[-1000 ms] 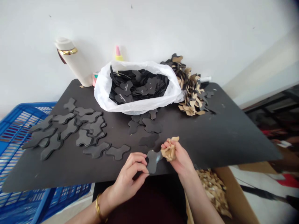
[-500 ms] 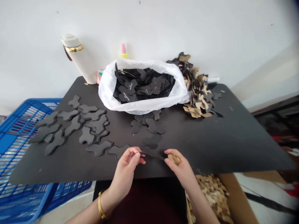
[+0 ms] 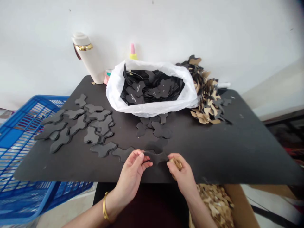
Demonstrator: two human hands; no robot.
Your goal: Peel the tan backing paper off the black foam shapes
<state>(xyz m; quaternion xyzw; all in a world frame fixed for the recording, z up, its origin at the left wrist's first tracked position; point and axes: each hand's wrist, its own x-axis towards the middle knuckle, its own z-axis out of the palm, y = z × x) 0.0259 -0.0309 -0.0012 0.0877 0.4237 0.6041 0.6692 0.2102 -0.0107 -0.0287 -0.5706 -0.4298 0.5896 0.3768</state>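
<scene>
Between my hands, near the table's front edge, is a thin black wavy-edged pad (image 3: 156, 157). My left hand (image 3: 135, 167) pinches its left end between thumb and fingers. At its right end, my right hand (image 3: 181, 171) grips it with the fingertips, while a wad of tan paper pieces (image 3: 177, 163) is tucked in the same palm. Just beyond lie some loose black pads (image 3: 161, 129). To the left, several more black pads (image 3: 104, 148) are spread in overlapping rows. Behind them a white plastic bag (image 3: 149, 110) stands wide, full of black pads with pale print on some.
A heap of tan and black pieces (image 3: 206, 104) lies right of the bag. A white flask (image 3: 89, 60) and a pink-capped yellow bottle (image 3: 133, 56) stand at the back. A blue basket (image 3: 21, 133) is at left; a cardboard box (image 3: 242, 205) with tan scraps sits below the right front edge.
The pad has turned from edge-on to showing more of its flat face. My right fingers have closed in on its end. The whole view has shifted slightly.
</scene>
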